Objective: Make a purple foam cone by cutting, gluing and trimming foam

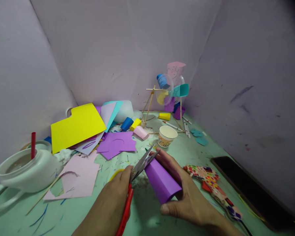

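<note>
My left hand (113,193) is wrapped round the handles of red and yellow scissors (139,166). Their blades are parted and point away from me, at the far end of a purple paper cup shape (161,182). My right hand (184,186) grips that purple piece, with the thumb at its near lower edge and the fingers along its right side. Just beyond the blades stands a printed paper cup (166,136). Whether the blades are cutting into the paper is too small to tell.
A stick wheel model (170,93) with coloured cups stands at the back. Coloured paper (77,126) and a white teapot (30,173) lie left. A patterned glue gun (211,183) and a black phone (250,193) lie right.
</note>
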`<move>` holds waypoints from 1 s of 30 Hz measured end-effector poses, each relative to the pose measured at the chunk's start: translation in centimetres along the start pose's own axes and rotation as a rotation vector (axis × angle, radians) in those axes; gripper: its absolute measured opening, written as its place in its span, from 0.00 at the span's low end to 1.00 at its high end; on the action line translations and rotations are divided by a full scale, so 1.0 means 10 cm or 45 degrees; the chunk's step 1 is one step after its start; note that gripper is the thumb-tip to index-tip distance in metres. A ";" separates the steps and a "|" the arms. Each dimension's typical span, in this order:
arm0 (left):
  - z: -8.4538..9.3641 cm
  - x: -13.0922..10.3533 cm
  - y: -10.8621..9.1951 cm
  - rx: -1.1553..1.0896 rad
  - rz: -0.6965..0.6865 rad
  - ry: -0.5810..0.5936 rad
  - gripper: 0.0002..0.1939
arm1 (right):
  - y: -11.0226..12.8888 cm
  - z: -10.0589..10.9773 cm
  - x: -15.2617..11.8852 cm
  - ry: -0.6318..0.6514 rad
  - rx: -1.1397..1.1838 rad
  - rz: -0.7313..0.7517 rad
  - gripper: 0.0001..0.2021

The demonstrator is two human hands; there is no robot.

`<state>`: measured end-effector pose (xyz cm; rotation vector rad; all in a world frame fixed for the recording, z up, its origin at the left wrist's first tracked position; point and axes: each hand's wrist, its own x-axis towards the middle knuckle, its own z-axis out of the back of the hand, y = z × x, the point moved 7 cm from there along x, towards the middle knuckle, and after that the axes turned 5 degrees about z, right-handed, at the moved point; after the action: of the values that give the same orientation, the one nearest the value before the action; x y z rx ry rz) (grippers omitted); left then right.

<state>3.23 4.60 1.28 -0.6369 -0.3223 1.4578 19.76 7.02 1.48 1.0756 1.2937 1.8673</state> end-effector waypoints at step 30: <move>0.20 0.03 0.19 -0.668 0.292 -0.264 0.19 | 0.02 -0.03 0.00 0.140 0.034 -0.049 0.52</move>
<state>0.58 5.32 1.76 -0.9671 -0.8330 1.6748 19.46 6.80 1.57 0.9665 1.3948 1.9086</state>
